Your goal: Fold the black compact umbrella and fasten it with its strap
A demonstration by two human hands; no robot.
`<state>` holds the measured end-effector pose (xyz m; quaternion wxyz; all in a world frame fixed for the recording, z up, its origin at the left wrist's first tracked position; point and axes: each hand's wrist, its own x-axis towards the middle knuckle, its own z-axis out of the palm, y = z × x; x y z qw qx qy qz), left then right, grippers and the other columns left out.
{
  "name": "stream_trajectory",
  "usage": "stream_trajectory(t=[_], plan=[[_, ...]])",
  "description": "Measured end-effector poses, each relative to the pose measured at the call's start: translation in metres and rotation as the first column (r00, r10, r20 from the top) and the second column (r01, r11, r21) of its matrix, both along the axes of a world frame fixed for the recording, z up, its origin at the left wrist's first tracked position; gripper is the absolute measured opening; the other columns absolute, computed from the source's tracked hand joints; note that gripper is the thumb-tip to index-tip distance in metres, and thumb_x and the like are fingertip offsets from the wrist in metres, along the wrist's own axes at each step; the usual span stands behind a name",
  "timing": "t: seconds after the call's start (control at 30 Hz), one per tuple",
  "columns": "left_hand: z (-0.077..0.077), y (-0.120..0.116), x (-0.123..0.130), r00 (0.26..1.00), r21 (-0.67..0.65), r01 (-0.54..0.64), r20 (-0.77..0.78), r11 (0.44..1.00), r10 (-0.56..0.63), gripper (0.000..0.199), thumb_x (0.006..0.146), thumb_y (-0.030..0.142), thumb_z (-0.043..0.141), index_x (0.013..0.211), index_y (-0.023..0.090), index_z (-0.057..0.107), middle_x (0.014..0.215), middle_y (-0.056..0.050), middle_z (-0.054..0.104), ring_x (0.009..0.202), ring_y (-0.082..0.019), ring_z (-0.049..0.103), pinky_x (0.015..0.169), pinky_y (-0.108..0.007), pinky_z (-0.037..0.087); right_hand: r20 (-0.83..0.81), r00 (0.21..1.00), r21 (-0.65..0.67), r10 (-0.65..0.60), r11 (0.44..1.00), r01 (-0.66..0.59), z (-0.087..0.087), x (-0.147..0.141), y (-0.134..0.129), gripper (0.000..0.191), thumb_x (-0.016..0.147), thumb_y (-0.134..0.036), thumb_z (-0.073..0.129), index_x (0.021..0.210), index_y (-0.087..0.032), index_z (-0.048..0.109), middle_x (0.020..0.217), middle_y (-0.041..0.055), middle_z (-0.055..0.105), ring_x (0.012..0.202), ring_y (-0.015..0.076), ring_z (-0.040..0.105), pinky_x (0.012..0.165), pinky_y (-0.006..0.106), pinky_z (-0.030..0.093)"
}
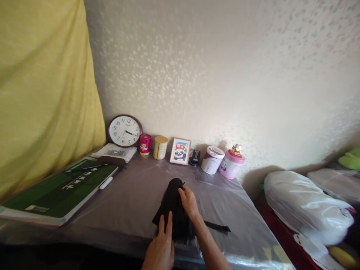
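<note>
A black cloth item [176, 204] lies at the front of the table, narrow and rounded at its far end and wider toward me. I cannot make out its exact kind. A thin black strap [218, 226] sticks out to its right, partly behind my right forearm. My right hand [188, 200] pinches the cloth's right edge near the rounded end. My left hand [161, 243] rests at its near left side, with two fingers stretched out on the fabric.
Along the wall stand a clock [125, 130], a pink can [145, 144], a yellow can [160, 147], a picture frame [180, 151], a black gadget [194, 158] and two tubs [213, 160]. A large green book [56, 187] lies left; white bags [306, 202] lie beyond the right edge.
</note>
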<state>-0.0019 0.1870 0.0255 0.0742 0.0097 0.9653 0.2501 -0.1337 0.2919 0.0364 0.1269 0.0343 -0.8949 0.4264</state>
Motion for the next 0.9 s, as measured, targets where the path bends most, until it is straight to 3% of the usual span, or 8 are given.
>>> stream_trajectory(t=[0.17, 0.37, 0.5, 0.63, 0.73, 0.9], plan=[[0.002, -0.001, -0.002, 0.999, 0.003, 0.001, 0.038, 1.000, -0.001, 0.070, 0.078, 0.005, 0.032, 0.139, 0.020, 0.003, 0.147, -0.019, 0.006, 0.094, -0.017, 0.062, 0.079, -0.026, 0.044, 0.031, 0.999, 0.103, 0.026, 0.994, -0.029, -0.002, -0.006, -0.015, 0.030, 0.081, -0.027, 0.046, 0.103, -0.011, 0.059, 0.088, 0.0115, 0.069, 0.085, 0.0222, 0.064, 0.069, 0.027, 0.045], [-0.001, -0.001, -0.004, 0.998, -0.005, 0.017, 0.052, 1.000, -0.017, 0.059, 0.079, 0.007, 0.029, 0.137, 0.012, 0.019, 0.147, -0.019, 0.008, 0.103, -0.020, 0.058, 0.083, -0.028, 0.044, 0.116, 0.985, 0.166, 0.125, 0.976, -0.143, 0.003, -0.005, -0.023, 0.027, 0.082, -0.025, 0.045, 0.104, -0.012, 0.055, 0.060, 0.0023, 0.066, 0.052, 0.0153, 0.061, 0.052, 0.022, 0.041], [-0.011, -0.003, -0.003, 1.000, 0.037, -0.001, 0.031, 0.999, 0.000, 0.061, 0.080, 0.012, 0.030, 0.138, 0.007, 0.013, 0.146, -0.018, 0.012, 0.113, -0.019, 0.051, 0.087, -0.027, 0.043, 0.139, 0.962, 0.107, 0.234, 0.963, -0.249, 0.007, 0.003, -0.025, 0.033, 0.086, -0.027, 0.037, 0.111, -0.011, 0.050, 0.053, -0.0020, 0.063, 0.041, 0.0117, 0.055, 0.049, 0.021, 0.040], [-0.018, -0.005, -0.001, 0.999, 0.073, -0.026, -0.016, 0.997, 0.028, 0.058, 0.081, 0.015, 0.031, 0.137, 0.011, 0.018, 0.145, -0.016, 0.021, 0.117, -0.020, 0.047, 0.088, -0.029, 0.043, 0.112, 0.946, 0.140, 0.305, 0.937, -0.319, 0.010, 0.011, -0.027, 0.032, 0.086, -0.026, 0.036, 0.110, -0.012, 0.052, 0.057, -0.0003, 0.065, 0.055, 0.0133, 0.061, 0.056, 0.021, 0.042], [-0.013, -0.005, 0.000, 1.000, 0.064, 0.020, -0.006, 0.998, -0.020, 0.059, 0.081, 0.013, 0.031, 0.138, 0.015, 0.016, 0.142, -0.020, 0.025, 0.109, -0.020, 0.054, 0.083, -0.028, 0.044, 0.111, 0.926, 0.165, 0.361, 0.912, -0.375, 0.014, 0.015, -0.028, 0.029, 0.086, -0.025, 0.037, 0.106, -0.014, 0.054, 0.059, -0.0003, 0.067, 0.067, 0.0140, 0.064, 0.065, 0.022, 0.043], [-0.001, -0.002, -0.003, 0.998, -0.036, 0.003, 0.069, 0.999, 0.000, 0.070, 0.078, 0.007, 0.034, 0.139, 0.025, 0.006, 0.139, -0.020, 0.029, 0.088, -0.018, 0.063, 0.073, -0.027, 0.046, 0.126, 0.849, 0.106, 0.514, 0.844, -0.526, 0.022, 0.027, -0.023, 0.026, 0.088, -0.026, 0.038, 0.104, -0.019, 0.056, 0.064, -0.0026, 0.068, 0.062, 0.0119, 0.062, 0.062, 0.021, 0.044]])
